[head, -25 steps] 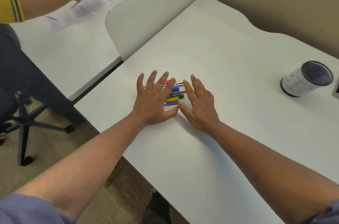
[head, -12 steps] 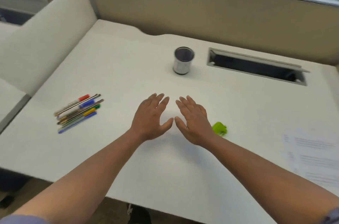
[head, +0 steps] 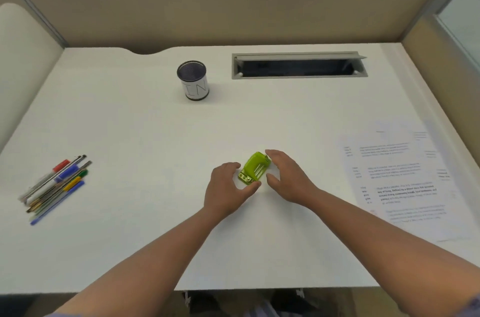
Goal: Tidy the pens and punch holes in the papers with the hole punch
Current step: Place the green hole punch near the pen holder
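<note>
Both hands bracketed the hole punch [head: 254,168] at the middle of the counter [head: 145,129]. With its fingers loosely curved and its thumb reaching along the near edge of the green body, the left hand [head: 226,188] cupped the punch's left side. From the other side the right hand [head: 287,176] came in, fingertips at the far end and thumb near the front, so the tool sat between the two palms. Whether either hand had actually closed on it, or only touched it, could not be told; neither looked clamped. That two-sided framing seemed meant to square up or lift the punch before bringing it to the papers [head: 397,181], which lay as a fanned stack well apart at the right edge, within easy reach of the right arm. At the far left the pens [head: 55,185] lay in a loose bundle on the counter, not yet in the mesh cup [head: 193,81] standing upright at the back. A cable tray [head: 298,66] sat open behind it.
</note>
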A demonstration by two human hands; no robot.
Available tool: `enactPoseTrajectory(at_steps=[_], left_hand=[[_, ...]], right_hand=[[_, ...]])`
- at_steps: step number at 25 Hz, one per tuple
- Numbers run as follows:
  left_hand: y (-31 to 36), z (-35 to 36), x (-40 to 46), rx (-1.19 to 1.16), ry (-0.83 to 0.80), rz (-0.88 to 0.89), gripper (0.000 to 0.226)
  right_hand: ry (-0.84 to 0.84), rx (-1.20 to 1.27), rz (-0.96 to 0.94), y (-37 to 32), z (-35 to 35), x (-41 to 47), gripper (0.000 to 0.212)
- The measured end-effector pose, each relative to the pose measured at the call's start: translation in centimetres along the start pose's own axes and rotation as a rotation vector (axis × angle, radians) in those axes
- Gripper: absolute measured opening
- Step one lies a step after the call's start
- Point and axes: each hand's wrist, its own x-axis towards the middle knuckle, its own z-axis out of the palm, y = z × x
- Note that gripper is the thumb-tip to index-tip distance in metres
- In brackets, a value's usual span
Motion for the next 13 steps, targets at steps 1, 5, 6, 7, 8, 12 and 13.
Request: enactPoseTrajectory(at_steps=[1, 5, 6, 7, 8, 12, 13], left_hand=[[0.3, 0.6, -0.1, -0.026, 0.026, -0.013, 0.079], [1.8, 1.8, 0.7, -0.053, 0.080, -0.023, 0.051], [2.0, 1.8, 1.1, -0.051, 0.076, -0.035, 0.045], [2.2, 1.8, 1.4, -0.044, 0.066, -0.045, 0.040], [2.2, 1.7, 1.7, -0.033, 0.052, -0.051, 0.037], [2.0, 0.9, 2.9, -0.033, -0.002, -0.017, 0.032], [2.1, 0.4, 3.5, -0.036, -0.012, 0.004, 0.032]], right_hand=[[-0.005, 0.023, 0.019, 0.4, 0.1, 0.0, 0.065], [0.010, 0.061, 0.067, 1.5, 0.6, 0.6, 0.064], [0.018, 0.066, 0.063, 1.6, 0.6, 0.9, 0.064], [0.027, 0.071, 0.055, 1.6, 0.7, 1.2, 0.062], [0.038, 0.079, 0.046, 1.6, 0.8, 1.5, 0.061], [0.151, 0.115, -0.016, 1.5, 1.1, 2.3, 0.047], [0.175, 0.123, -0.019, 1.4, 0.9, 2.6, 0.045]])
